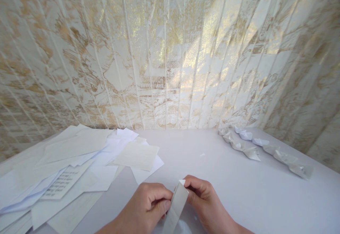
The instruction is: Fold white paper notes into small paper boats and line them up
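Both of my hands meet at the bottom middle of the head view, over the white table (202, 170). My left hand (147, 205) is closed, its fingers pinched on the left side of a folded strip of white paper (177, 201). My right hand (203, 200) is closed on the same folded paper from the right, near its top corner. The paper stands tilted between the two hands, partly hidden by my fingers.
A loose heap of white paper sheets (69, 170), some printed, covers the table's left side. Several folded paper boats (251, 152) lie in a row at the back right. A cream and gold patterned wall (170, 57) rises right behind the table.
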Available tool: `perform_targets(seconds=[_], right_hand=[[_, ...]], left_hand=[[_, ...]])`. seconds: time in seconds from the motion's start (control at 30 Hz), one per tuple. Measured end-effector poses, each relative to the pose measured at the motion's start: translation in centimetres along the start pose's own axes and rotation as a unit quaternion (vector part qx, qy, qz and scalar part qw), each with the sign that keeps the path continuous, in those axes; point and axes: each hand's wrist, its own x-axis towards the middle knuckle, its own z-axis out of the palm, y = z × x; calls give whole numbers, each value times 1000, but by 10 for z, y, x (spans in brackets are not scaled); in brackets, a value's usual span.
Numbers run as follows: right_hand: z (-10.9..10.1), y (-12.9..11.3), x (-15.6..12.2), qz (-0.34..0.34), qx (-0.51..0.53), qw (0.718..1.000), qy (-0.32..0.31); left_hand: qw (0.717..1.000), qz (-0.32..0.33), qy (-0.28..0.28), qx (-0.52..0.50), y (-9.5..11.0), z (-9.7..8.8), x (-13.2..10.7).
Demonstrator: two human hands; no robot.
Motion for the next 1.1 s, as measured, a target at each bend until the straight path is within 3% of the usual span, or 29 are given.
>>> perform_targets(seconds=[0.2, 0.63, 0.77, 0.9, 1.0, 1.1], right_hand=[[2, -2, -2, 6, -12, 1000, 3], [3, -3, -1, 20, -8, 1000, 1], [4, -3, -1, 8, -24, 1000, 10], [5, -2, -2, -26, -65, 997, 38], [4, -1, -6, -68, -134, 987, 54], [4, -2, -8, -99, -220, 970, 31]], left_hand=[[998, 24, -11, 59, 3, -2, 0], [1000, 1, -7, 30, 7, 0, -1], [999, 12, 18, 29, 4, 4, -2], [997, 26, 69, 35, -3, 11, -1], [998, 15, 68, 6, -6, 15, 0], [997, 0, 76, -19, -9, 17, 0]])
